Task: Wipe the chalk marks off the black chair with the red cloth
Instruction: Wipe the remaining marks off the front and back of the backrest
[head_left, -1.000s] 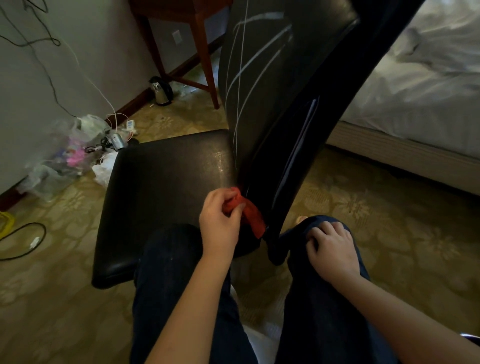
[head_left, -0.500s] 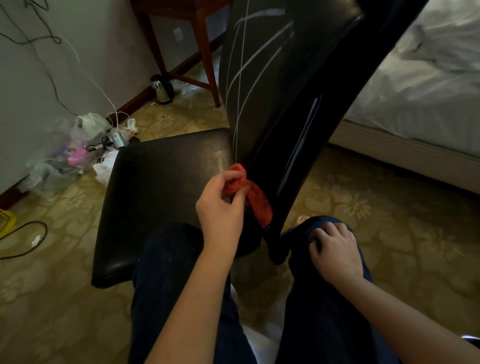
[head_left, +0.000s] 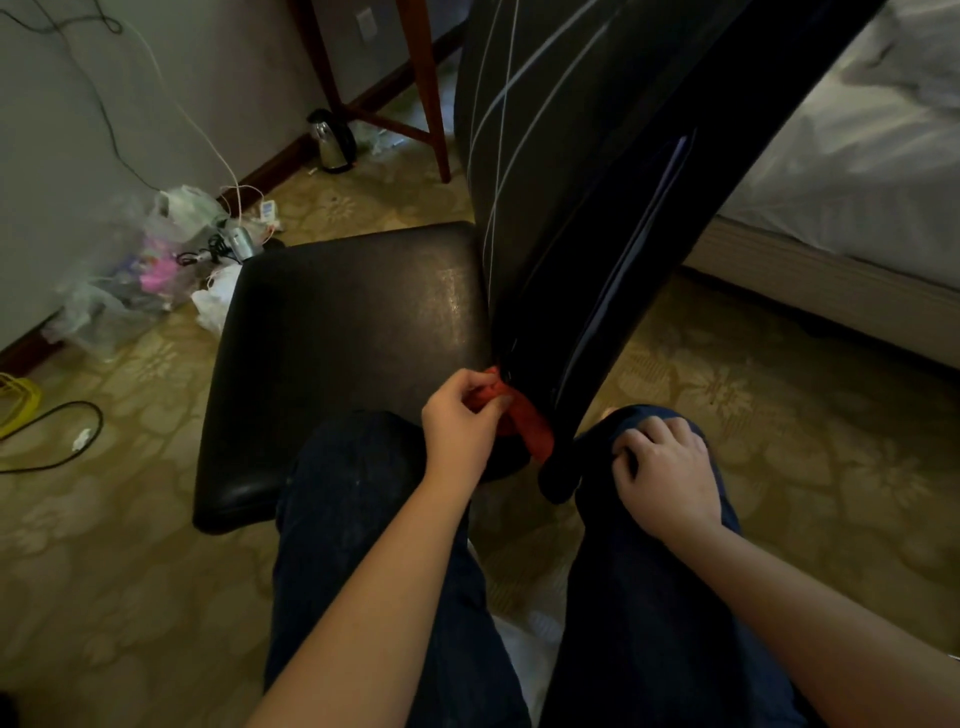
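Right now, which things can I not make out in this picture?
Head view:
Black leather chair back: its top and the upper ends of the white chalk lines are cut off by the top edge.
Red cloth: partly hidden by the left hand and the chair back; contact with chalk unclear.
Right hand on the dark trouser knee: curled fingers hide whether it pinches fabric.
Small white tag on the floor: too small to read.

The left hand (head_left: 460, 426) pinches the red cloth (head_left: 522, 418) against the black chair (head_left: 337, 332); the right hand (head_left: 667, 475) rests on a knee.
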